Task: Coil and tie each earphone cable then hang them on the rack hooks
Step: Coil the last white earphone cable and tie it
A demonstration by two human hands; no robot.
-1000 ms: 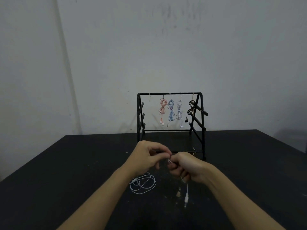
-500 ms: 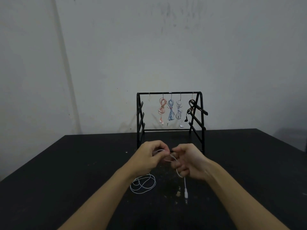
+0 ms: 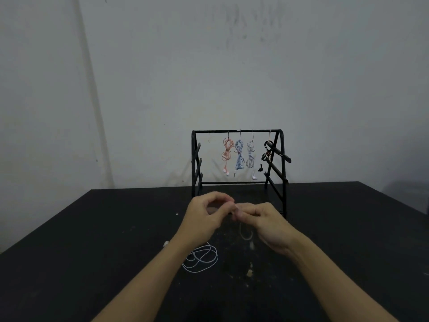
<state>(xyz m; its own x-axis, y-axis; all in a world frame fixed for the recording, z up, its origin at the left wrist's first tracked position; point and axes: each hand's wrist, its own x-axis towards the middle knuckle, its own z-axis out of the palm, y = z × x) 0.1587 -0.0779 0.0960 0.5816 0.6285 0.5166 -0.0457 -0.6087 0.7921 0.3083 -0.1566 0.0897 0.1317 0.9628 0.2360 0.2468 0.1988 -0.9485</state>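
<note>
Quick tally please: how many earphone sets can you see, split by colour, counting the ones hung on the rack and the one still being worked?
Pink earphones, hung: 1
Blue earphones, hung: 1
Pale grey earphones, hung: 1
Black earphones, hung: 1
White earphones, on the table and in the hands: 1
Total: 5

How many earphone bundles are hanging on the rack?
4. On the rack: pink bundle leftmost, then blue bundle, white bundle, and black bundle rightmost. A fifth white cable isn't hung yet.
</note>
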